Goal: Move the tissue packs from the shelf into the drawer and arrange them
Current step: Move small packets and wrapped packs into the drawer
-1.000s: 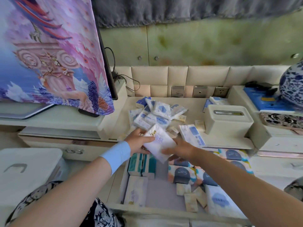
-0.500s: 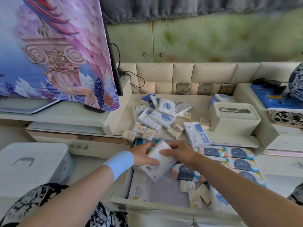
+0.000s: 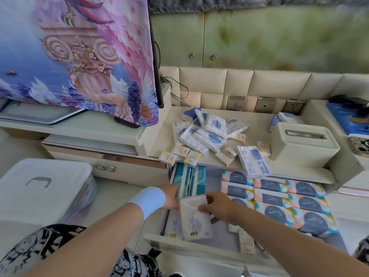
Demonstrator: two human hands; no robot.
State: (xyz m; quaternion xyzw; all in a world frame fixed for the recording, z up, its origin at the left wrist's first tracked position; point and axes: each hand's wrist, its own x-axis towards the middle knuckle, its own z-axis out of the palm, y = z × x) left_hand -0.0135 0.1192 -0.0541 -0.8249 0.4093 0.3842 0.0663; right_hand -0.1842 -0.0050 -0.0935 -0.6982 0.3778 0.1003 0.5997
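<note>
Around you: draped screen (image 3: 79, 56) on the bench at left, lidded bin (image 3: 44, 188) below it, tissue box (image 3: 303, 144) at the shelf's (image 3: 169, 134) right end. A pile (image 3: 205, 134) of packs sits mid-shelf. Small packs (image 3: 180, 155) line the shelf's front edge, and a long pack (image 3: 253, 161) overhangs that edge above the drawer (image 3: 199, 249).

Fingers: both your hands hold one pack (image 3: 195, 218), tilted, over the drawer's front left corner. Your left hand (image 3: 169, 196) grips its upper left edge, fingertips hidden behind it. Your right hand (image 3: 219, 206) pinches the top right, thumb on the face, fingers curled round the edge.

Drawer, open: teal packs (image 3: 189, 180) at the back left. Navy packs (image 3: 289, 198) in rows fill the right side. A white pack (image 3: 172, 224) lies flat in the front left corner, under the held one. Loose packs (image 3: 246, 242) lie near the front edge.
</note>
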